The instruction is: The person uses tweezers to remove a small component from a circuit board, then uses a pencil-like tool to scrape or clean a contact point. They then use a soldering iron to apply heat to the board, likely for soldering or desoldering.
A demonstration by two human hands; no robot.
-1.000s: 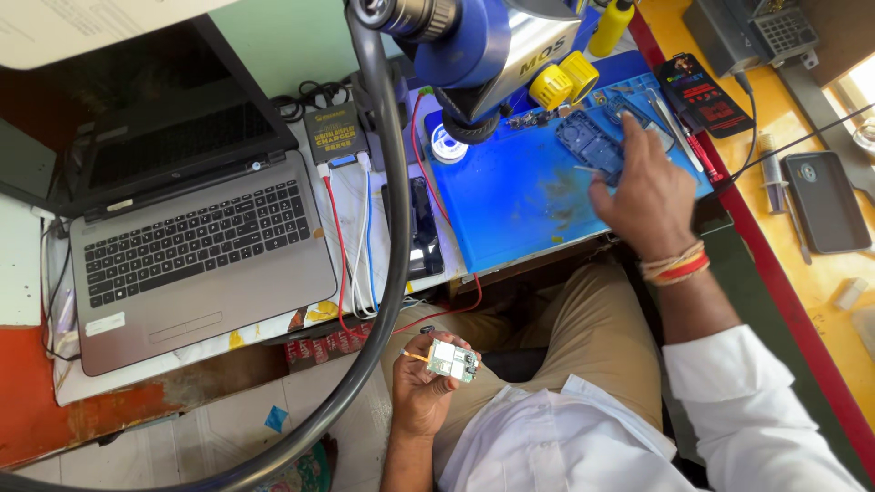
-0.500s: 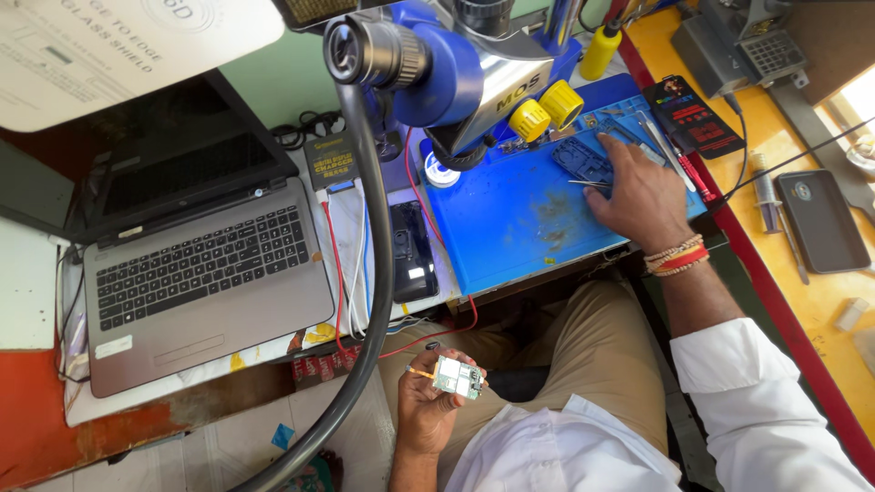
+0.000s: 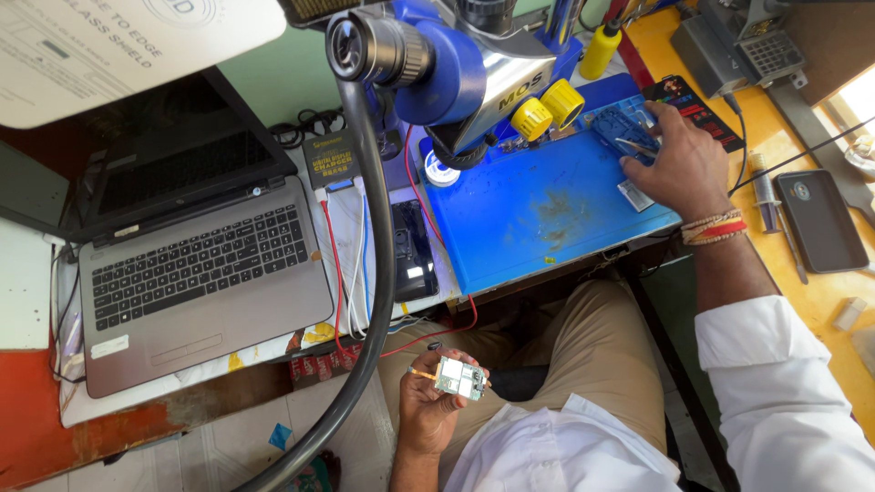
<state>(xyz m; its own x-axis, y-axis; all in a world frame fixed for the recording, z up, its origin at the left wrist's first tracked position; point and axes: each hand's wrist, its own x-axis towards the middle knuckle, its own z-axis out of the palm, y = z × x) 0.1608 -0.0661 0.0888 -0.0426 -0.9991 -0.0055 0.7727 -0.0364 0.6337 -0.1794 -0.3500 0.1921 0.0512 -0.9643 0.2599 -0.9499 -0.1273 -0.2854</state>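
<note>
Left hand [image 3: 436,405]: held over the lap below the bench's front edge, fingers closed around a small circuit board [image 3: 458,377] | Right hand [image 3: 676,169]: rested at the far right corner of the blue work mat [image 3: 538,214], fingers curled on tweezers [image 3: 635,146] | Microscope [image 3: 456,64]: mounted above the mat's far edge | Laptop [image 3: 191,273]: open at the bench's left end.

At the upper left of the frame a white card with grey print [image 3: 109,50] hangs over the dark, unlit laptop screen [image 3: 173,173], and a small white sticker [image 3: 109,346] sits on the laptop's palm rest at lower left. Near top centre a small black box with yellow lettering [image 3: 331,162] lies on the table, with a dark phone [image 3: 413,251], screen faintly reflecting, just below and to its right. At the right edge a black phone [image 3: 820,219] lies on the yellow table, and a black device with a red-lit panel [image 3: 693,109] lies at upper right.
</note>
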